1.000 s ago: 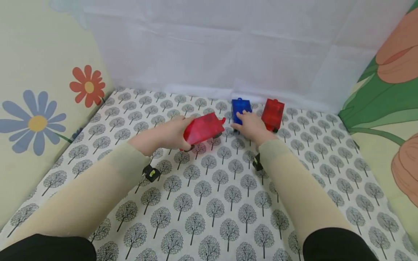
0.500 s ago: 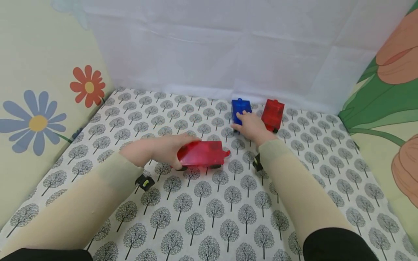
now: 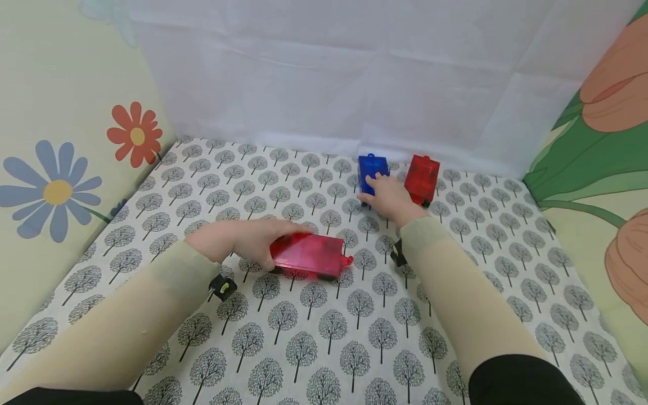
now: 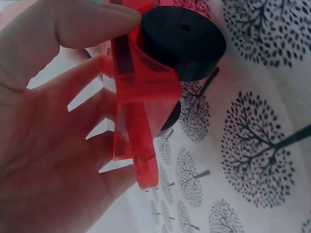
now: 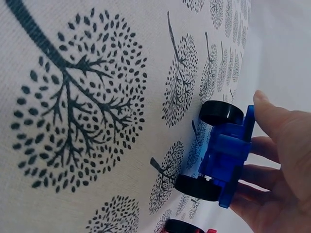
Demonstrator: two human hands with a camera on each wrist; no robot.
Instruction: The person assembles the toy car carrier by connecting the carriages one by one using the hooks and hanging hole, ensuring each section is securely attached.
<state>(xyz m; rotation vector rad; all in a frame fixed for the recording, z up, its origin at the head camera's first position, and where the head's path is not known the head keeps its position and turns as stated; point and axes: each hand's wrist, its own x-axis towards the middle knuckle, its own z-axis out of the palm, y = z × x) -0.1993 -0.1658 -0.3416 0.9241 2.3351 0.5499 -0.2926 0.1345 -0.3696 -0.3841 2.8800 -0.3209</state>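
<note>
In the head view my left hand point(image 3: 248, 239) grips the rear of a translucent red toy wagon point(image 3: 316, 256), which has black wheels and a small hook pointing right. Its end, the thumb on its near side and a black wheel point(image 4: 187, 41) show close up in the left wrist view. Whether the wheels touch the cloth, I cannot tell. Farther back, my right hand point(image 3: 392, 198) holds a translucent blue toy wagon point(image 3: 373, 169), thumb on one side and fingers on the other. Its black wheels point(image 5: 197, 187) are at the cloth in the right wrist view.
A second red toy wagon point(image 3: 422, 175) stands just right of the blue one, near the white back curtain point(image 3: 329, 84). White cloth with black trees point(image 3: 314, 337) covers the table. Flower-printed panels point(image 3: 55, 191) flank it on both sides.
My left hand has brought the red wagon toward me and lower, and turned it so its hook end points right. My right hand and the blue wagon have stayed in place.
</note>
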